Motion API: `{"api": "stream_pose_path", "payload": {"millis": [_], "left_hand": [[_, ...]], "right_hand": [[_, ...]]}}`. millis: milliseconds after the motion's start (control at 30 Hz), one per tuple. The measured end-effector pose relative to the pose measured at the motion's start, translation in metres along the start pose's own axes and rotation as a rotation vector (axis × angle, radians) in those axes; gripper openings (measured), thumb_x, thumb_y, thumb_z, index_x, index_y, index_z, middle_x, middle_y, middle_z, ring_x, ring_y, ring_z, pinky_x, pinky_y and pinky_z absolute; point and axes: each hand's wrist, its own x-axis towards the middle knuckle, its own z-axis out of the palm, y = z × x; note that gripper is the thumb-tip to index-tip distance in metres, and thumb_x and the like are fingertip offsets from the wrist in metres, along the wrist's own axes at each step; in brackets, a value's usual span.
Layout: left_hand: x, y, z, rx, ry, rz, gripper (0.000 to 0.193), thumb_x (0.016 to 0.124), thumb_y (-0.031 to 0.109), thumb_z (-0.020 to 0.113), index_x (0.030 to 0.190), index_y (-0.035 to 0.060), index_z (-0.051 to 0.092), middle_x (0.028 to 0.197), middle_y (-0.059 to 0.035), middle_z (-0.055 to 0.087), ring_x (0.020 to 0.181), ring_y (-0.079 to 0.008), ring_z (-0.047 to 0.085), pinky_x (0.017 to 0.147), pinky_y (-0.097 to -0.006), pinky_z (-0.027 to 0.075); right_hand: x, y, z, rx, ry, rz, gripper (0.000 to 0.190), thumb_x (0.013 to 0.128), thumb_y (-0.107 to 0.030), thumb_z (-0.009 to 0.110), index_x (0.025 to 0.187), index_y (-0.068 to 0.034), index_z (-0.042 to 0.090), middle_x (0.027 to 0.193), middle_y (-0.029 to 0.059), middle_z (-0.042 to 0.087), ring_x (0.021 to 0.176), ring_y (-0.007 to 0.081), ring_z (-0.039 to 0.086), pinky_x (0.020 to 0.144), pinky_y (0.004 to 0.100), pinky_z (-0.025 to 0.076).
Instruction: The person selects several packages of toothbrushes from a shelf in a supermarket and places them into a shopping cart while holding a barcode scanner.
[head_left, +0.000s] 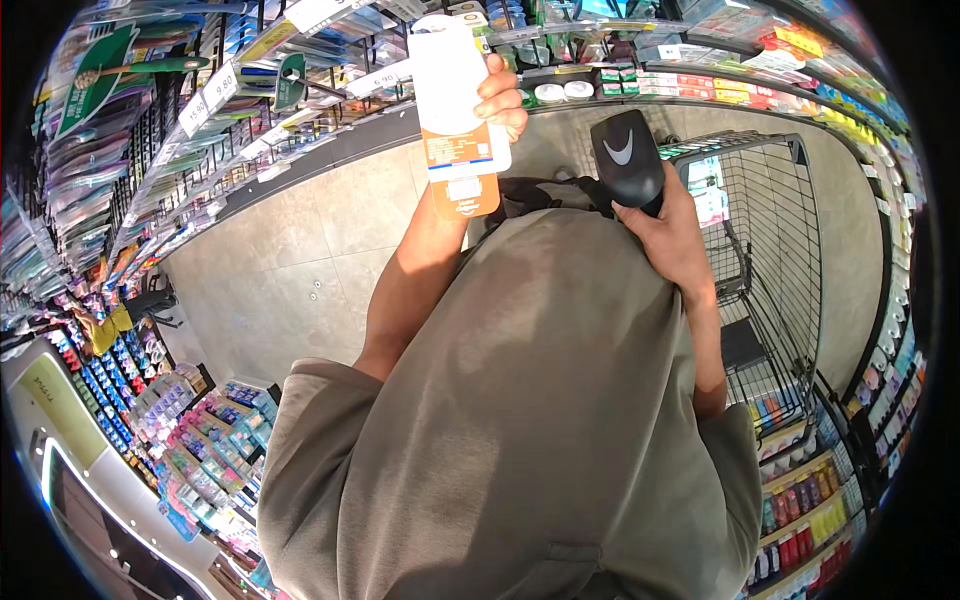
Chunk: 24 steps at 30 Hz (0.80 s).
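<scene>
In my left hand (501, 99) is a Colgate toothbrush-type retail pack (450, 97), held upright. Its upper part is washed out white by glare, and the orange lower part bears small print and a barcode. My fingers wrap around its right edge; the thumb is hidden. Lower and to the right, my right hand (671, 236) grips a black handheld barcode scanner (628, 159) by its handle. The scanner's broad head faces up, with a pale curved mark on it. Pack and scanner are apart from each other.
A wire shopping cart (780, 195) stands just right of my right hand. Shelves of packaged toothbrushes (82, 180) with price tags run along the left. More stocked shelves (720, 86) curve ahead. A person in a yellow top (109, 330) is far left on the tiled floor (300, 255).
</scene>
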Motion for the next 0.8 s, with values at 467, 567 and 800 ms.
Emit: {"api": "stream_pose_path", "payload": {"millis": [467, 567, 800], "left_hand": [[0.0032, -0.0048, 0.009, -0.028, -0.047, -0.049, 0.047, 0.094, 0.032, 0.061, 0.121, -0.0051, 0.053, 0.083, -0.0031, 0.044, 0.067, -0.0121, 0.045, 0.068, -0.026, 0.037], [0.003, -0.0054, 0.0091, -0.021, -0.046, -0.034, 0.047, 0.094, 0.032, 0.061, 0.121, -0.005, 0.053, 0.083, -0.0031, 0.044, 0.067, -0.0121, 0.045, 0.068, -0.0259, 0.037], [0.0035, -0.0045, 0.0074, -0.043, -0.038, -0.04, 0.052, 0.091, 0.035, 0.064, 0.124, -0.0039, 0.052, 0.083, -0.0017, 0.042, 0.065, -0.0094, 0.041, 0.067, -0.0246, 0.034]], "right_hand": [[-0.001, -0.0058, -0.0008, 0.013, 0.008, 0.006, 0.04, 0.08, -0.008, 0.076, 0.112, 0.005, 0.056, 0.096, 0.0172, 0.068, 0.089, 0.0235, 0.066, 0.082, 0.0347, 0.05], [-0.0008, -0.0049, -0.0012, 0.005, -0.002, 0.005, 0.042, 0.08, -0.007, 0.076, 0.115, 0.005, 0.056, 0.097, 0.0173, 0.068, 0.09, 0.0236, 0.066, 0.083, 0.0348, 0.05], [-0.0005, -0.0062, -0.0015, 0.006, -0.011, 0.003, 0.042, 0.081, -0.007, 0.075, 0.116, 0.005, 0.055, 0.097, 0.0166, 0.068, 0.091, 0.0235, 0.066, 0.084, 0.0345, 0.05]]}}
